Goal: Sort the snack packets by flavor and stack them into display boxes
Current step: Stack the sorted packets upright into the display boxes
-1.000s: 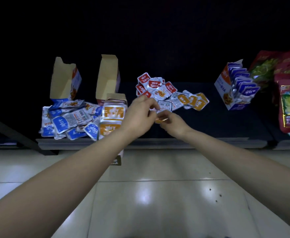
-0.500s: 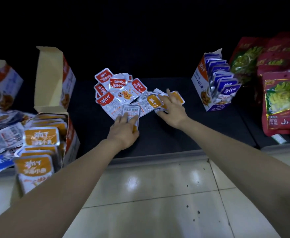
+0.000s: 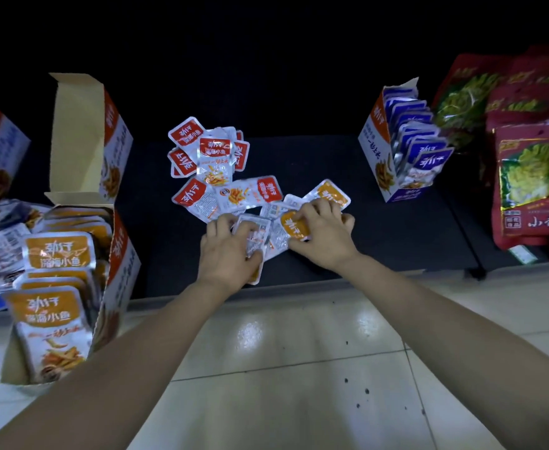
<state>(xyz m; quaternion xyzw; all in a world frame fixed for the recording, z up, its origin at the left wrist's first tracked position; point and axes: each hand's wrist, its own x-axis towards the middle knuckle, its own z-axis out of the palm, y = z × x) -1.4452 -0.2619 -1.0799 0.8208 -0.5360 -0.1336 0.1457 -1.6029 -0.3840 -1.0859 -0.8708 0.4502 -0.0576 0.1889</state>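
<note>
L grip point(image 3: 231, 253), R grip point(image 3: 324, 237) round orange pkts point(image 3: 294, 226)

Red packets point(image 3: 214, 164) lay in a loose heap in the middle, with orange packets point(image 3: 330, 193) scattered just beside them — some face down. At the left a full box point(image 3: 122, 254) held more orange ones, an empty box point(image 3: 78, 138) stood behind it, and at the right a third box point(image 3: 374, 139) held blue packets point(image 3: 429, 157) upright.

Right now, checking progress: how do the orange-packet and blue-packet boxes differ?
The orange-packet box sits left, jutting past the shelf edge; the blue-packet box sits right, on it. The orange-packet box holds orange labels, the blue-packet box blue ones. Both are open, packets in rows.
</note>
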